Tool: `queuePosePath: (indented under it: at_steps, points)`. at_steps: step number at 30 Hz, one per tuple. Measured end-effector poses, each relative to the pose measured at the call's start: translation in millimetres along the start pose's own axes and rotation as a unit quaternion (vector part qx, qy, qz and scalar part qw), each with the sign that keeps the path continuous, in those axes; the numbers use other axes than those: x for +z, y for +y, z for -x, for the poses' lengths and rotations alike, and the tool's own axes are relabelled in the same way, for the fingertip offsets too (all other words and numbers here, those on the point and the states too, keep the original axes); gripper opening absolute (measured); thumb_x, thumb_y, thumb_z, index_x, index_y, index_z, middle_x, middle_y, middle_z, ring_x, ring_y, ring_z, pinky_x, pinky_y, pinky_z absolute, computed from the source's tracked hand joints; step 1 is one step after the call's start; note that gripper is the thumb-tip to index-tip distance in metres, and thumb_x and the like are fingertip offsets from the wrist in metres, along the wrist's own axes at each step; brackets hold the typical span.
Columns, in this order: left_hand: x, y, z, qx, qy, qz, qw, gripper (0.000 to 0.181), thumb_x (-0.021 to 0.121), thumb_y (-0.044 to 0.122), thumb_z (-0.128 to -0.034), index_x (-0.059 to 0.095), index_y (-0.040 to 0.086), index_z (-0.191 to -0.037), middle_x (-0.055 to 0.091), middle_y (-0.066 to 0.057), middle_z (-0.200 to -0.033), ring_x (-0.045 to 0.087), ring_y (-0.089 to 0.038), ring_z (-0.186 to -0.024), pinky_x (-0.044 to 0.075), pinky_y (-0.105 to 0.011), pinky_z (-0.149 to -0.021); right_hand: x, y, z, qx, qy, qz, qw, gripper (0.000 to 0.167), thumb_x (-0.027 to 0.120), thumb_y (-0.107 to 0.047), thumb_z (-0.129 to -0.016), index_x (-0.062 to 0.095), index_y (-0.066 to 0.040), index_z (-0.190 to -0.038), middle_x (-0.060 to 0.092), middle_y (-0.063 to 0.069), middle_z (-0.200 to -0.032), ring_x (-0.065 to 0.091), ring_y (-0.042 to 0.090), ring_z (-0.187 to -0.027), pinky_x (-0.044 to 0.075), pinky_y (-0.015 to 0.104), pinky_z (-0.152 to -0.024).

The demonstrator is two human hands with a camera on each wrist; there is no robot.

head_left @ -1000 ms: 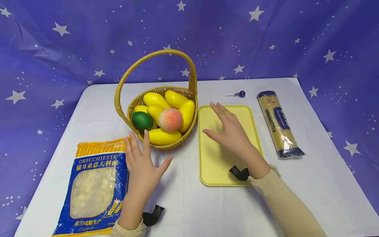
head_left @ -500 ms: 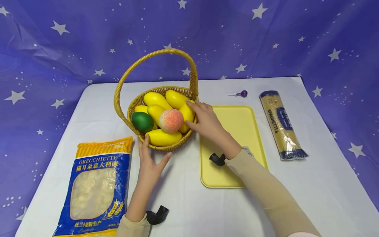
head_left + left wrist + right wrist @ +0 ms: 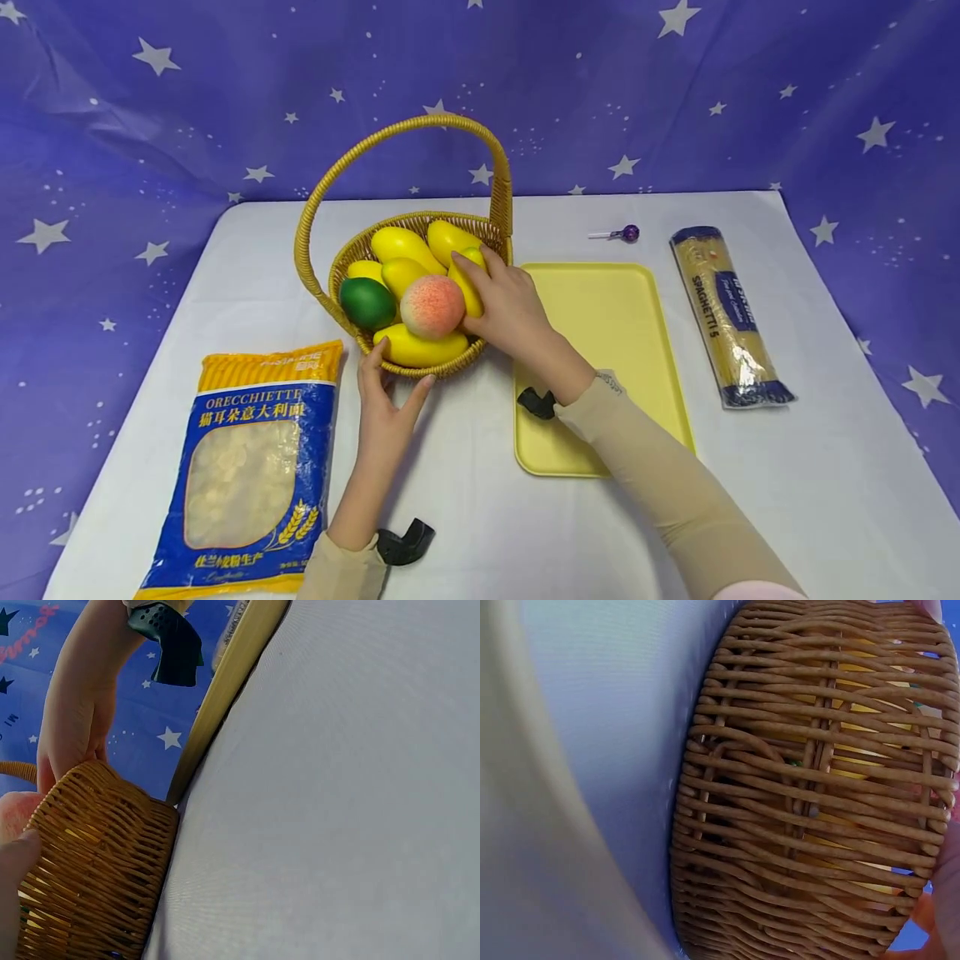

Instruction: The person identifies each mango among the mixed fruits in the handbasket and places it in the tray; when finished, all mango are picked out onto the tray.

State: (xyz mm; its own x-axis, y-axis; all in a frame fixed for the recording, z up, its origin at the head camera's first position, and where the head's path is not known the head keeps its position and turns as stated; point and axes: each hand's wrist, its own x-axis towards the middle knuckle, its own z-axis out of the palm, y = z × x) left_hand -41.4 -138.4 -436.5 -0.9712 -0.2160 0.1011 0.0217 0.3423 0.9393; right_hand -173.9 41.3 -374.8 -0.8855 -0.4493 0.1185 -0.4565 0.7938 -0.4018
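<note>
"Report the right hand (image 3: 513,308)."

"On my remote head feed, its fingers and thumb are curled around a yellow mango (image 3: 467,289), which lies within the grasp, inside the woven basket (image 3: 105,855). The peach (image 3: 432,307) sits just beside that thumb, on the side toward the left hand (image 3: 384,421)."

"Report the left hand."

"Fingers extended, thumb spread, grasp released. I read its fingertips at the basket's near rim, beside the end of a second yellow mango (image 3: 423,348). My left wrist feed places the thumb against the wicker. The green fruit (image 3: 367,303) lies just beyond those fingertips."

"Locate the gripped fruit from the left hand."

"Forward and to the right of it, past the peach."

"List the adjacent items."

"Beneath my right forearm: the yellow tray (image 3: 603,325). Right of that arm: the spaghetti pack (image 3: 731,317). Beyond the right hand, farther right: a lollipop (image 3: 630,234). Left of the left hand: the orecchiette bag (image 3: 240,475)."
</note>
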Motion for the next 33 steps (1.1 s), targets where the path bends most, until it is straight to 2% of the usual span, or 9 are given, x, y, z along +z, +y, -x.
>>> queuePosePath:
  at_steps: [4, 11, 17, 19, 21, 25, 27, 31, 33]
  points:
    - [-0.8, 2.2, -1.5, -0.002, 0.009, 0.011, 0.9999, 0.07, 0.069, 0.021, -0.0906, 0.028, 0.014, -0.147, 0.024, -0.012, -0.148, 0.034, -0.031, -0.132, 0.028, -0.047, -0.109, 0.5, -0.4, -1.7, -0.019, 0.02, -0.007, 0.9996, 0.083, 0.077, -0.026, -0.079, 0.035, -0.022, -0.15, 0.029, 0.021, -0.15, 0.039, 0.038, -0.131, 0.03, 0.053, -0.104]
    - [-3.5, 36.1, 2.2, -0.002, 0.007, 0.027, 0.9996, 0.063, 0.066, 0.006, -0.0918, 0.03, -0.001, -0.143, 0.025, -0.022, -0.144, 0.033, -0.039, -0.132, 0.027, -0.055, -0.108, 1.3, 2.9, -1.6, -0.03, 0.066, -0.042, 0.9964, 0.078, 0.076, -0.014, -0.079, 0.04, -0.023, -0.148, 0.027, 0.019, -0.152, 0.04, 0.039, -0.128, 0.033, 0.054, -0.101]
    - [-3.6, 38.8, 3.0, -0.011, 0.006, 0.018, 0.9998, 0.062, 0.065, 0.009, -0.0926, 0.03, 0.003, -0.144, 0.024, -0.022, -0.145, 0.033, -0.037, -0.132, 0.026, -0.051, -0.109, -11.8, 10.4, -2.4, -0.021, 0.111, -0.117, 0.9867, 0.077, 0.078, -0.017, -0.082, 0.039, -0.024, -0.148, 0.022, 0.013, -0.155, 0.037, 0.035, -0.132, 0.038, 0.048, -0.102]
    - [-3.3, 37.4, 2.9, -0.011, 0.007, 0.016, 0.9998, 0.063, 0.066, 0.01, -0.0925, 0.031, 0.004, -0.144, 0.023, -0.022, -0.146, 0.033, -0.036, -0.131, 0.027, -0.051, -0.109, -20.3, 15.5, -1.0, -0.02, 0.116, -0.169, 0.9786, 0.078, 0.079, -0.016, -0.081, 0.039, -0.024, -0.148, 0.02, 0.01, -0.156, 0.037, 0.031, -0.134, 0.04, 0.044, -0.101]
    - [-2.8, 36.1, 2.9, -0.011, 0.006, 0.014, 0.9998, 0.063, 0.066, 0.011, -0.0924, 0.031, 0.004, -0.144, 0.023, -0.022, -0.146, 0.034, -0.036, -0.131, 0.027, -0.051, -0.109, -29.5, 22.8, 1.4, -0.017, 0.117, -0.234, 0.965, 0.079, 0.079, -0.013, -0.081, 0.04, -0.023, -0.148, 0.02, 0.006, -0.157, 0.037, 0.028, -0.134, 0.044, 0.04, -0.098]
    - [-1.9, 34.7, 3.2, -0.008, 0.006, 0.011, 0.9999, 0.062, 0.066, 0.012, -0.0925, 0.032, 0.005, -0.144, 0.023, -0.022, -0.146, 0.035, -0.035, -0.13, 0.029, -0.05, -0.108, -49.5, 42.2, 8.9, -0.008, 0.117, -0.355, 0.9275, 0.081, 0.079, -0.003, -0.079, 0.04, -0.02, -0.148, 0.022, 0.003, -0.155, 0.045, 0.029, -0.125, 0.047, 0.038, -0.094]
    - [-2.0, 34.7, 3.7, -0.009, 0.007, 0.01, 0.9999, 0.062, 0.066, 0.013, -0.0925, 0.032, 0.005, -0.144, 0.023, -0.022, -0.147, 0.035, -0.034, -0.131, 0.029, -0.05, -0.108, -58.1, 55.3, 12.6, -0.006, 0.11, -0.394, 0.9126, 0.082, 0.078, 0.002, -0.078, 0.039, -0.018, -0.148, 0.025, 0.003, -0.153, 0.047, 0.031, -0.121, 0.047, 0.038, -0.095]
    - [-3.0, 35.2, 4.7, -0.018, 0.008, 0.012, 0.9997, 0.061, 0.066, 0.013, -0.0927, 0.033, 0.007, -0.144, 0.02, -0.02, -0.15, 0.033, -0.033, -0.133, 0.027, -0.048, -0.109, -68.4, 88.5, 18.7, 0.008, 0.06, -0.434, 0.8989, 0.084, 0.075, 0.006, -0.079, 0.036, -0.019, -0.149, 0.027, 0.0, -0.152, 0.048, 0.031, -0.12, 0.048, 0.036, -0.093]
    - [-3.6, 35.5, 5.0, -0.022, 0.009, 0.011, 0.9997, 0.061, 0.066, 0.013, -0.0927, 0.033, 0.007, -0.144, 0.02, -0.019, -0.15, 0.033, -0.033, -0.133, 0.027, -0.048, -0.11, -68.8, 105.6, 19.5, 0.023, 0.022, -0.439, 0.8981, 0.083, 0.075, 0.003, -0.081, 0.035, -0.021, -0.15, 0.027, -0.001, -0.152, 0.048, 0.031, -0.12, 0.049, 0.034, -0.09]
